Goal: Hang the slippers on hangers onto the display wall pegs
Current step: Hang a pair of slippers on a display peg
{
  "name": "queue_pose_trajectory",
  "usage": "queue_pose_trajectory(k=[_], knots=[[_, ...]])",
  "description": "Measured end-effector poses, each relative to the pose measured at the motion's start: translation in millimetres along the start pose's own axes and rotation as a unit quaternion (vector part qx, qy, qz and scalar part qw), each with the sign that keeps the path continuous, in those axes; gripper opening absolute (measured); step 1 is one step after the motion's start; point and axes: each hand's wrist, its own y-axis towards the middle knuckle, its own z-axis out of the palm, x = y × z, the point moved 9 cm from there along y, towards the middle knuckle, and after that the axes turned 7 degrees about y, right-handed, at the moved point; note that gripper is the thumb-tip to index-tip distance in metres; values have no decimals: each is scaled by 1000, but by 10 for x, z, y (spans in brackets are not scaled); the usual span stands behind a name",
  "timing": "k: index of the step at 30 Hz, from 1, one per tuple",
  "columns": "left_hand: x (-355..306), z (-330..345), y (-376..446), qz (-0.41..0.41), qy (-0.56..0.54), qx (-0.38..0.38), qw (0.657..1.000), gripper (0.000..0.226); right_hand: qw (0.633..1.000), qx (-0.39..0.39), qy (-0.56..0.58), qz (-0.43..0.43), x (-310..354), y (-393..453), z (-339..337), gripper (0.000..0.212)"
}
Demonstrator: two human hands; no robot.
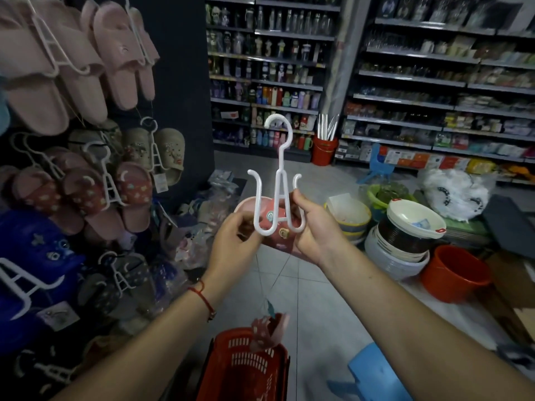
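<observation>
Nearest, low in view: red basket (246,369) on the tiled floor, with a price tag (267,331) dangling on a thin string above it and a blue stool (373,377) just to the right.

Further out, at chest height: left hand (234,241) curled, pinching the lower left loop of a white hanger (275,180); right hand (315,227) curled too, fingers closed around the hanger's right arm. Neither spread wide. Behind the hanger, pressed between both hands, a pink slipper (276,227) with small charms, mostly hidden; whether one slipper or a pair, cannot tell. Not yet seated on the hanger's side hooks, judging by the bare upturned tips. Hanger upright, long axis vertical, top hook open and free, well above both hands.

Beyond and to the left: display wall (179,82), dark, crowded with hung slippers (86,53) on like hangers. Lies to the left of both hands, so left hand nearer; hanger's hook faces away from it for now. Likely need: finish loading the slipper, then swing the whole thing leftward, hook leading, to a peg. No free peg plainly visible from here.

Farthest: red bucket (454,273) and stacked bowls (405,235) at right, shelves (405,105) of bottles and boxed goods at the back.
</observation>
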Motion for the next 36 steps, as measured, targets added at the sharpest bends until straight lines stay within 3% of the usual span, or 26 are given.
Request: queue_pose_trajectory(k=[3, 5, 9, 13, 16, 21, 24, 27, 29, 32, 36], knots=[[405, -68, -182, -105, -50, -68, 991, 14, 999, -18, -9, -30, 34, 85, -113, 25], [769, -12, -313, -184, -56, -75, 978, 15, 999, -28, -4, -43, 103, 72, -155, 25], [1530, 311, -596, -307, -3, 35, 951, 12, 998, -29, 16, -47, 316, -18, -153, 34], [1915, 535, -730, -344, 90, 139, 924, 22, 998, -2, 14, -61, 622, -152, -69, 34], [2109, 649, -721, -374, 135, 199, 896, 47, 996, 15, 15, -82, 903, -249, 3, 30], [2535, 779, -653, -401, 172, 310, 845, 122, 990, 47, 30, -127, 1313, -445, 83, 43], [2694, 848, -626, -413, 145, 325, 838, 124, 987, 55, 41, -144, 1438, -540, 60, 52], [2584, 908, -671, -445, 86, 341, 824, 138, 986, 35, 24, -163, 1494, -566, -96, 47], [2366, 961, -765, -468, 19, 350, 811, 124, 986, 9, 23, -162, 1489, -539, -254, 40], [2251, 1051, -869, -504, -88, 325, 795, 71, 987, -26, 31, -154, 1441, -500, -516, 40], [2134, 1106, -818, -505, -169, 269, 803, 41, 984, -75, 45, -158, 1279, -465, -835, 30]])
